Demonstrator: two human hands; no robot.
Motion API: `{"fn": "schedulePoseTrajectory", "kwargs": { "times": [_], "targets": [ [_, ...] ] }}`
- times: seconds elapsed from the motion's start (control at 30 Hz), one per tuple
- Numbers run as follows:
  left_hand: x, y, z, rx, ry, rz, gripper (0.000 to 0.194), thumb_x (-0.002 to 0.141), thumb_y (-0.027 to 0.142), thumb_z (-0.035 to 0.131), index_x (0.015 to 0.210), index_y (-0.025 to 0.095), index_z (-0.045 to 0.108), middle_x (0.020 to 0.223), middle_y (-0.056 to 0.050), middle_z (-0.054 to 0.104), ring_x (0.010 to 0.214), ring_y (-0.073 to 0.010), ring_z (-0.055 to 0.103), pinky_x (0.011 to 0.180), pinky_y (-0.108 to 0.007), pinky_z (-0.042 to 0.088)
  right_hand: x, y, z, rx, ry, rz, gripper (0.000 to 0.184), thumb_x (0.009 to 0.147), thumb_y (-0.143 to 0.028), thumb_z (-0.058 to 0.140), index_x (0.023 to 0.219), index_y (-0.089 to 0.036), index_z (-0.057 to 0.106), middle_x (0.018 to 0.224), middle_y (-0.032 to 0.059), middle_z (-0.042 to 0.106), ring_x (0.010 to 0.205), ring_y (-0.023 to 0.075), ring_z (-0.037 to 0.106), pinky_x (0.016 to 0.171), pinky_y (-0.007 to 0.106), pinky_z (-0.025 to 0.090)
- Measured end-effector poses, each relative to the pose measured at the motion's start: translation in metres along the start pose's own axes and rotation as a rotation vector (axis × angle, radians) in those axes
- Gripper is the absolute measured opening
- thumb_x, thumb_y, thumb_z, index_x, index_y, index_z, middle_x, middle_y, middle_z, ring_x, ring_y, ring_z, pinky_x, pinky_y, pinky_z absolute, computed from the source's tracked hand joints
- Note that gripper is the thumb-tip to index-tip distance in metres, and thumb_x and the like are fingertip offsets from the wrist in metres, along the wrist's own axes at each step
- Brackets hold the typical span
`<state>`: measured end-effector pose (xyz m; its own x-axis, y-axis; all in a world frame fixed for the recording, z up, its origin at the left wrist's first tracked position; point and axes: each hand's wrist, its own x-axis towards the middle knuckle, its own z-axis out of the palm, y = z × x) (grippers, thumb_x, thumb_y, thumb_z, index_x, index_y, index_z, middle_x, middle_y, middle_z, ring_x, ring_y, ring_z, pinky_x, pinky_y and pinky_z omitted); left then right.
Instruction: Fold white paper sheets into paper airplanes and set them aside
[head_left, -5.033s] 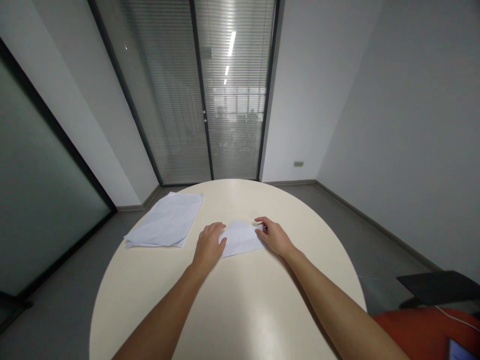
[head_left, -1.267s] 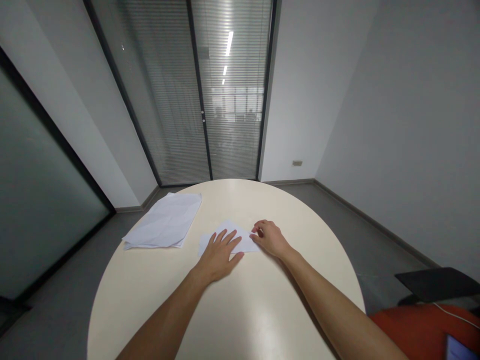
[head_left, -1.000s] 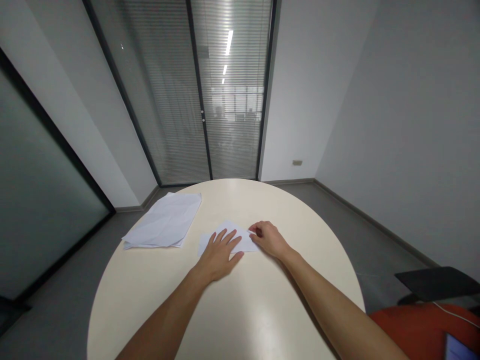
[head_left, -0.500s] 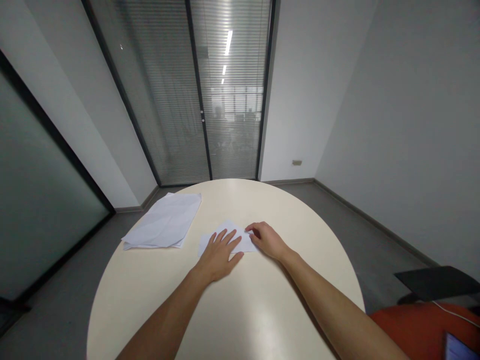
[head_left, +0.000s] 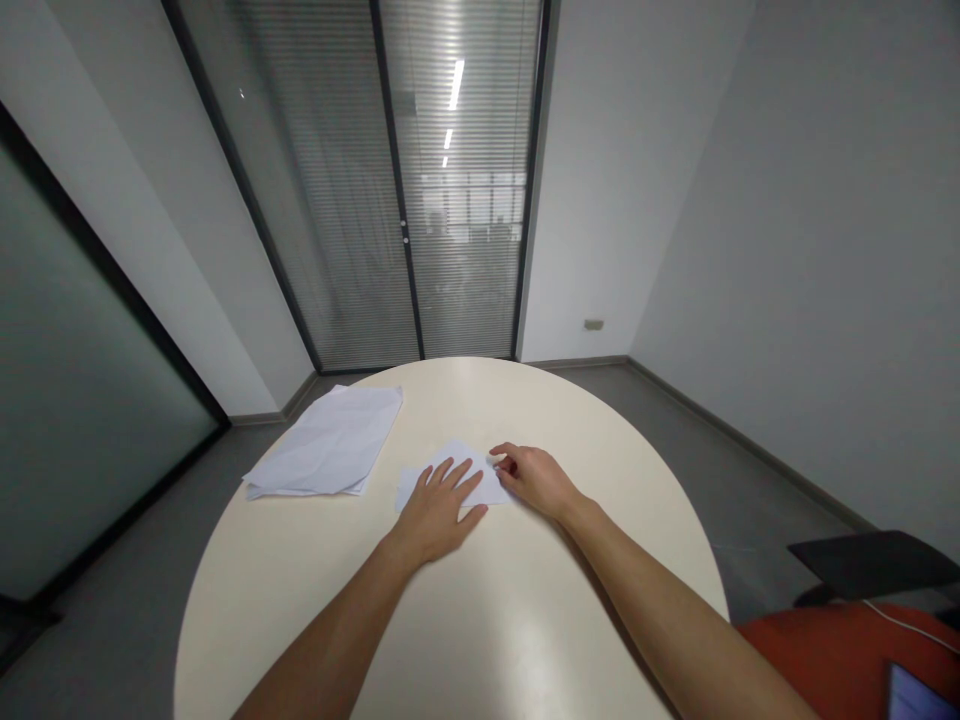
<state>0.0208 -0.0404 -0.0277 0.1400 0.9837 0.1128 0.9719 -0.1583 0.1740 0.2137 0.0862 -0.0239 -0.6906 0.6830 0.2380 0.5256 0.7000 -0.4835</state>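
Lying spread, the left hand [head_left: 439, 512] covers the small paper [head_left: 490, 488]. The right hand [head_left: 538, 480] curls half-closed at its edge, grip unclear. Steady pressure should prevent slipping.

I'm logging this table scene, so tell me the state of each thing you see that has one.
Left hand: spread open, palm down on the small paper
Right hand: fingers curled at the paper's right edge
Small paper: apparently folded, partly covered
Paper stack: flat, edges uneven
Blinds: lowered, light showing through
Device: screen seemingly lit, partly out of frame
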Motion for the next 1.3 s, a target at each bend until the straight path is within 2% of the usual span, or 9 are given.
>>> {"fn": "schedulePoseTrajectory", "kwargs": {
  "times": [0.2,0.37,0.57,0.77,0.93,1.03,1.13,1.3],
  "targets": [
    [0.000,-0.001,0.000,-0.001,-0.004,0.000,0.056,0.099,0.055,0.038,0.150,0.031,0.042,0.162,-0.003,0.034,0.149,-0.0326,0.028,0.120,-0.058,0.024,-0.002,-0.003,-0.005,-0.015,-0.017,-0.039,0.037,0.092,-0.026,0.055,0.129,-0.025,0.061,0.092,0.0024,0.076,0.084,0.0180,0.069,0.074,0.025,0.046],
    [0.000,0.000,0.000,0.009,-0.008,0.001,0.057,0.100,0.055,0.038,0.151,0.030,0.041,0.162,-0.003,0.033,0.149,-0.0330,0.027,0.120,-0.058,0.023,-0.001,0.001,-0.002,0.023,0.019,0.011,0.043,0.095,-0.025,0.052,0.138,-0.023,0.053,0.091,0.0038,0.076,0.081,0.0181,0.069,0.073,0.026,0.045],
    [0.000,0.001,0.000,0.002,-0.004,0.004,0.056,0.099,0.053,0.040,0.150,0.030,0.042,0.162,-0.003,0.033,0.149,-0.0331,0.027,0.119,-0.058,0.024,-0.001,0.006,0.003,0.099,0.006,-0.008,0.041,0.088,-0.016,0.056,0.128,-0.024,0.060,0.100,0.0014,0.075,0.087,0.0160,0.069,0.077,0.025,0.047],
    [0.001,0.002,0.000,-0.016,0.022,0.021,0.055,0.100,0.053,0.040,0.149,0.030,0.044,0.160,-0.004,0.037,0.147,-0.0328,0.031,0.118,-0.057,0.026,-0.004,-0.004,-0.005,-0.091,-0.008,-0.011,0.030,0.091,-0.018,0.053,0.114,-0.025,0.070,0.104,0.0043,0.075,0.096,0.0196,0.067,0.082,0.028,0.046],
    [0.002,0.000,0.001,-0.062,0.073,0.051,0.055,0.102,0.048,0.038,0.149,0.021,0.044,0.157,-0.010,0.041,0.145,-0.0272,0.037,0.119,-0.047,0.029,-0.004,-0.010,-0.009,-0.168,-0.006,0.001,0.028,0.094,-0.020,0.050,0.111,-0.023,0.072,0.107,0.0050,0.075,0.099,0.0208,0.065,0.084,0.028,0.047],
    [0.005,-0.005,0.001,-0.054,0.159,-0.013,0.048,0.103,0.038,0.037,0.143,0.015,0.049,0.150,-0.012,0.050,0.140,-0.0242,0.043,0.119,-0.042,0.031,-0.003,-0.009,-0.008,-0.176,-0.011,0.001,0.029,0.095,-0.020,0.049,0.111,-0.024,0.072,0.110,0.0043,0.074,0.102,0.0205,0.065,0.087,0.029,0.047],
    [0.007,-0.013,-0.001,-0.003,0.227,-0.134,0.041,0.097,0.030,0.047,0.134,0.014,0.057,0.142,-0.014,0.057,0.132,-0.0262,0.050,0.115,-0.042,0.036,-0.003,-0.007,-0.007,-0.183,-0.025,0.003,0.029,0.094,-0.020,0.049,0.111,-0.025,0.073,0.110,0.0036,0.074,0.103,0.0200,0.065,0.087,0.028,0.047],
    [0.007,-0.024,-0.002,0.036,0.231,-0.253,0.037,0.093,0.032,0.057,0.126,0.017,0.063,0.135,-0.014,0.061,0.126,-0.0287,0.054,0.111,-0.044,0.039,-0.005,-0.006,-0.009,-0.194,-0.040,-0.016,0.031,0.092,-0.017,0.049,0.108,-0.026,0.074,0.110,0.0036,0.074,0.103,0.0200,0.064,0.086,0.028,0.047]
  ]
}}
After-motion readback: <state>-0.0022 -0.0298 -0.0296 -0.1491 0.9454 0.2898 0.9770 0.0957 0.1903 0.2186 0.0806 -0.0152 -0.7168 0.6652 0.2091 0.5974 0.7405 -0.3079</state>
